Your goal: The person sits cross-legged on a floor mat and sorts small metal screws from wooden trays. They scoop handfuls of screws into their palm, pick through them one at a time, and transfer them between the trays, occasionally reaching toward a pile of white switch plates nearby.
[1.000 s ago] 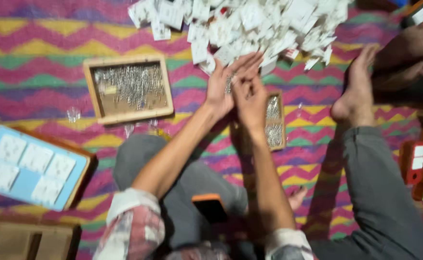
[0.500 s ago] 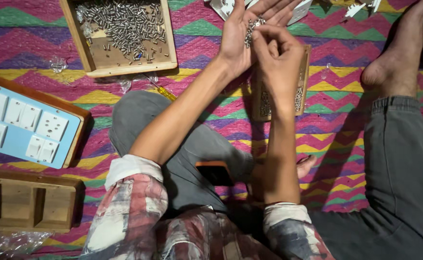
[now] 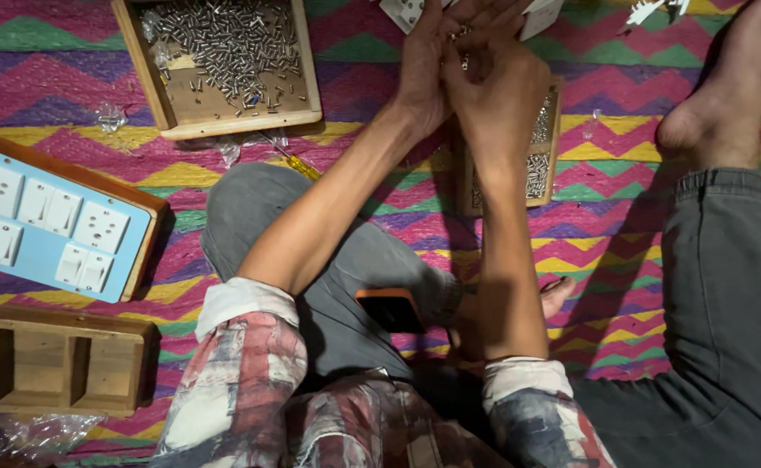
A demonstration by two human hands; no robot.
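My left hand (image 3: 428,65) and my right hand (image 3: 493,82) are pressed together at the top of the view, fingers pinched around a few small metal screws (image 3: 463,45) held between them. Directly beneath the hands lies a narrow wooden tray (image 3: 547,165) holding more silver screws. A white plastic switch part (image 3: 402,12) shows just above my left hand, partly cut off by the frame's edge. Both forearms stretch up from rolled plaid sleeves.
A larger wooden tray of screws (image 3: 228,61) sits top left. A blue switchboard panel with white sockets (image 3: 46,221) lies at the left, an empty wooden box (image 3: 64,364) below it. A yellow-handled screwdriver (image 3: 298,165) rests by my knee. My bare foot (image 3: 718,104) is at the right.
The view has tilted downward, so the pile of white parts has slid out of the top. My hands stay joined over the narrow tray, working the screws.
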